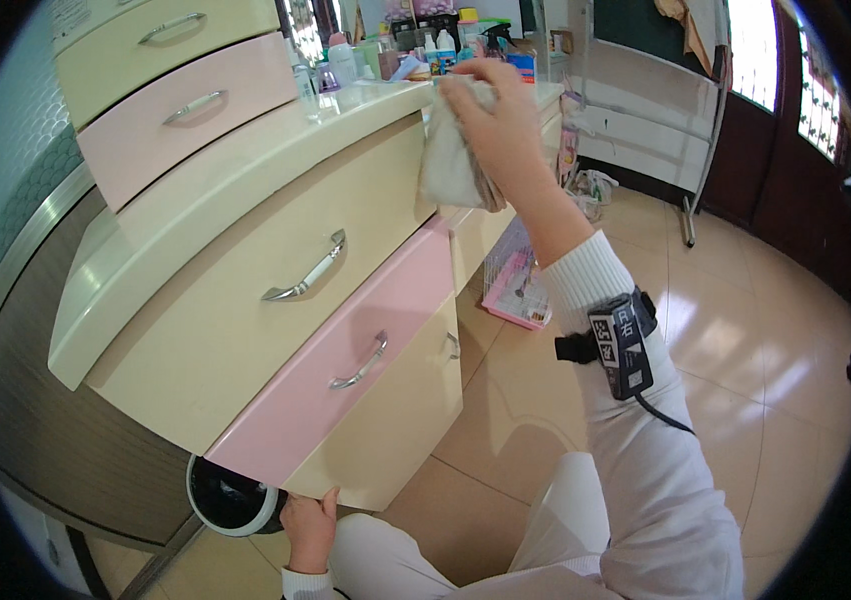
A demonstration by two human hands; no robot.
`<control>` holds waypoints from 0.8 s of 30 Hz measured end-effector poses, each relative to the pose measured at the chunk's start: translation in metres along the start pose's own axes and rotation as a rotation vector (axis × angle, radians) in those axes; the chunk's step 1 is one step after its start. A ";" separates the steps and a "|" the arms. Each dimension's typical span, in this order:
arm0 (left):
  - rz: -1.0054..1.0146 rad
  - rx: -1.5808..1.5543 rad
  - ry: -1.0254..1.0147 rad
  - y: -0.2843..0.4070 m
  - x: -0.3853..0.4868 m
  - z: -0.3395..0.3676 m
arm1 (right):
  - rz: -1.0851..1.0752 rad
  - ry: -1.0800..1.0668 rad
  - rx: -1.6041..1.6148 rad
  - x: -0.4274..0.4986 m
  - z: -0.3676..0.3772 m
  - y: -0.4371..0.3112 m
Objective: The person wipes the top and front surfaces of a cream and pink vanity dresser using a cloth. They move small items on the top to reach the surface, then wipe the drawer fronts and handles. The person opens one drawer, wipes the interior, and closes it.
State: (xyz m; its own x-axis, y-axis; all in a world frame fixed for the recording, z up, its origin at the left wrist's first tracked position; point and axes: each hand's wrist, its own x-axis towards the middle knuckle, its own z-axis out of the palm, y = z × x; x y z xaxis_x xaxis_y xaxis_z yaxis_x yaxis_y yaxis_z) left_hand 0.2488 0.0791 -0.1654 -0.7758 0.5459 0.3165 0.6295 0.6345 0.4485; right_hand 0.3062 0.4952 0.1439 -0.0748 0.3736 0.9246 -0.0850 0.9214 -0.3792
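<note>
A folded white cloth (449, 161) hangs from my right hand (496, 112), pinched at its top. That hand is raised at the front corner of the glossy white countertop (260, 146) of a drawer cabinet. Low down, my left hand (310, 525) holds the bottom corner of the cabinet, its thumb against the cream lower front (388, 427). Above this are a pink drawer front (283, 405) and a large cream drawer front (230, 330), each with a metal handle. All the fronts look closed.
Bottles and jars (425, 56) crowd the back of the countertop. A black bin with a white rim (271, 506) stands beside my left hand. On the tiled floor sits a pink-based wire cage (519, 300). A wheeled board stand (650, 112) is behind.
</note>
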 end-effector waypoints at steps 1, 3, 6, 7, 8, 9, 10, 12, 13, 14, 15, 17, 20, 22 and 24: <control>0.005 -0.008 0.016 -0.001 0.000 0.000 | -0.034 0.061 0.079 -0.001 0.001 -0.003; 0.005 0.016 -0.020 -0.002 0.000 0.001 | 0.057 0.168 0.186 -0.004 0.007 -0.015; -0.035 -0.007 -0.015 -0.002 0.000 0.002 | -0.163 0.095 0.028 -0.014 0.030 -0.057; -0.053 -0.041 0.000 -0.001 0.000 0.002 | -0.277 0.127 0.098 -0.020 0.034 -0.075; -0.027 -0.002 0.002 -0.001 0.001 0.002 | -0.307 0.055 0.136 -0.027 0.038 -0.094; -0.004 0.027 -0.006 0.000 0.002 0.002 | -0.357 -0.026 0.248 -0.035 0.046 -0.113; 0.009 0.046 -0.014 0.000 0.001 0.001 | -0.536 -0.042 0.310 -0.045 0.049 -0.133; -0.009 0.024 -0.042 0.001 0.002 0.000 | -0.688 -0.081 0.365 -0.065 0.054 -0.168; -0.037 0.002 -0.049 0.002 0.002 -0.001 | -0.648 -0.136 0.302 -0.067 0.056 -0.170; 0.000 0.018 -0.030 0.002 0.002 -0.002 | -0.670 -0.133 0.269 -0.066 0.056 -0.169; 0.027 0.025 -0.009 0.003 0.002 -0.002 | -0.721 -0.061 0.277 -0.064 0.055 -0.161; 0.078 0.053 0.016 0.004 0.002 -0.003 | -0.593 -0.032 0.135 -0.042 0.052 -0.115; 0.040 0.065 -0.002 0.010 0.000 -0.003 | -0.117 0.114 -0.027 -0.006 0.038 -0.021; -0.116 0.018 -0.047 0.013 0.000 -0.004 | -0.008 -0.001 -0.186 -0.001 0.020 0.026; -0.121 -0.058 -0.033 0.015 0.000 -0.004 | 0.115 0.028 -0.097 0.004 0.005 0.045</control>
State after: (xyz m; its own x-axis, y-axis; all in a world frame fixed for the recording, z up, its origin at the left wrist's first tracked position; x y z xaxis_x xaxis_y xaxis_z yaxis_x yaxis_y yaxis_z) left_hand 0.2580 0.0861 -0.1554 -0.8432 0.4857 0.2305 0.5275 0.6644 0.5294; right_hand 0.2969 0.5379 0.1301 -0.0501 0.4785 0.8766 0.0186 0.8780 -0.4783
